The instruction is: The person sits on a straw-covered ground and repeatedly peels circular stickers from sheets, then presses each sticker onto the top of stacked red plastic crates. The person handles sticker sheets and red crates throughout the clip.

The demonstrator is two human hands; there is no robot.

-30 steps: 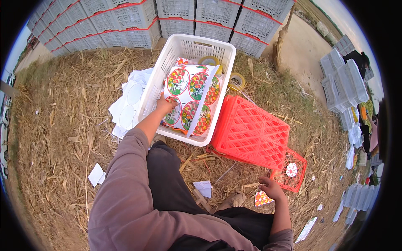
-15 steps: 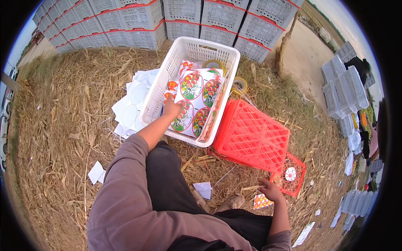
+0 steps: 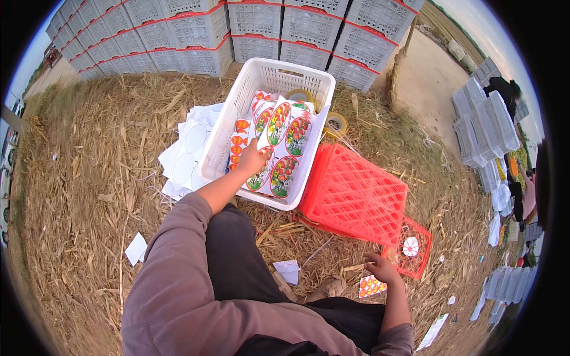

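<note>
A white plastic crate (image 3: 214,142) stands in front of me with printed sticker sheets in it. My left hand (image 3: 253,159) reaches inside, its fingers closed on the left edge of a sheet of stickers (image 3: 278,126) with large round fruit pictures. That sheet is bent up over a similar sheet (image 3: 285,172) lying below. Left of it, partly covered, is a sheet of small orange-red stickers (image 3: 238,142). My right hand (image 3: 383,269) hangs low on the right, fingers loosely bent and apart, holding nothing. A small orange-patterned sheet (image 3: 372,286) is on the ground just below it.
A red crate (image 3: 356,190) sits upside down right of the white one, a red lattice piece (image 3: 418,246) beside it. Tape rolls (image 3: 335,124) lie near. White backing sheets (image 3: 187,148) pile up at left. Stacked grey crates (image 3: 196,29) line the back; straw covers the ground.
My left hand has moved slightly right and down, pulling the top sheet's left edge over so it bends up. More small orange-red stickers show at left. The right hand stays put.
</note>
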